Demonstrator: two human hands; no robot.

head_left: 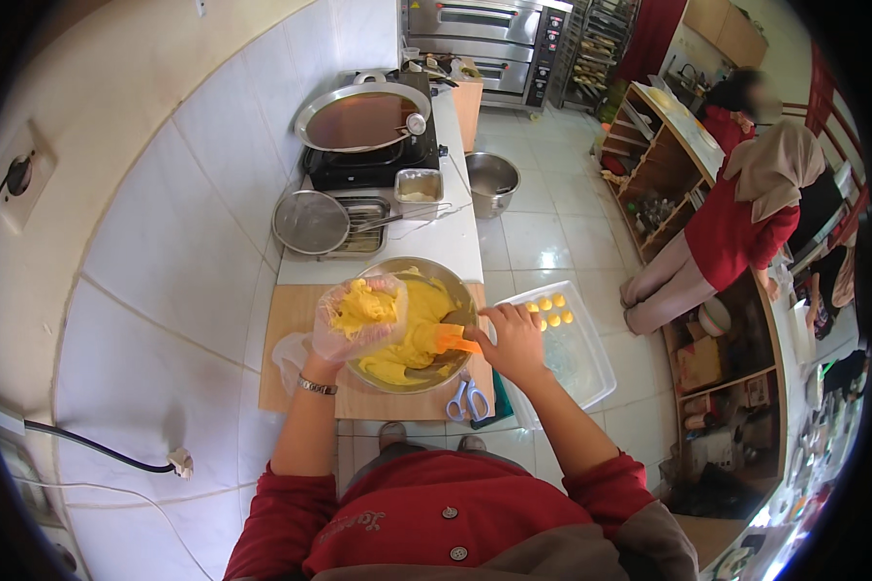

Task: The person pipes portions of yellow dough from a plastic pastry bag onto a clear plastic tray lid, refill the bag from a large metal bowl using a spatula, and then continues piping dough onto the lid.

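I observed the left hand (354,324) gripping a clear piping bag (360,312) filled with yellow dough, held over the metal bowl (460,290). The right hand (513,339) was closed on what appeared to be an orange spatula (452,340), its blade in the bowl's dough (412,339). Scissors (468,398) lay on the wooden board (291,320), just beside the bowl. A clear tray (581,363) with yellow dough balls (548,309) stood right of the bowl.

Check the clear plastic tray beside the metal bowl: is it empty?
No. The clear plastic tray holds a cluster of small yellow balls near its far corner.
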